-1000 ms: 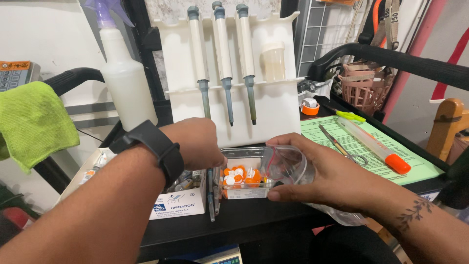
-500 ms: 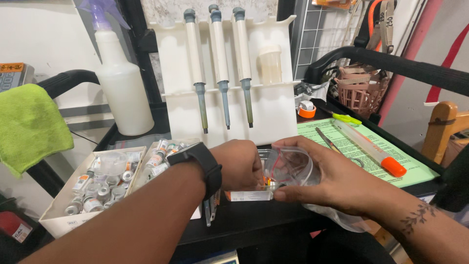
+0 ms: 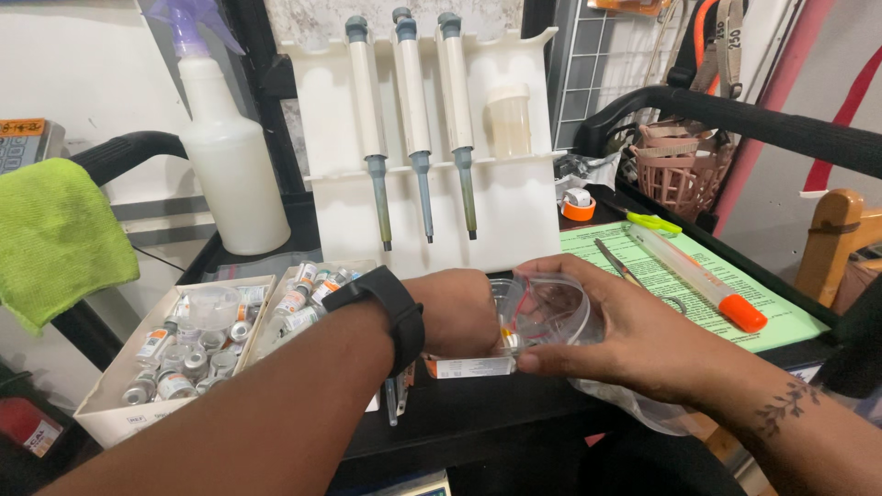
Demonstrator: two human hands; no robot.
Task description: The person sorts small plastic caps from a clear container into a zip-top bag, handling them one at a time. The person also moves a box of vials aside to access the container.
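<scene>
Right grip (image 3: 634, 344) clasps clear plastic box (image 3: 542, 312); left hand (image 3: 459, 312) touches it.

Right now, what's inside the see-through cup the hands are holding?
Something small and orange shows through the clear cup, which the right hand grips. The left hand covers its opening, so the rest inside is hidden. A clear box sits just beneath.

We see a white cardboard box (image 3: 110, 418) of labelled vials (image 3: 175, 363) at lower left, a clear plastic container (image 3: 542, 312) at centre, and a green printed sheet (image 3: 680, 285) at right.
</scene>
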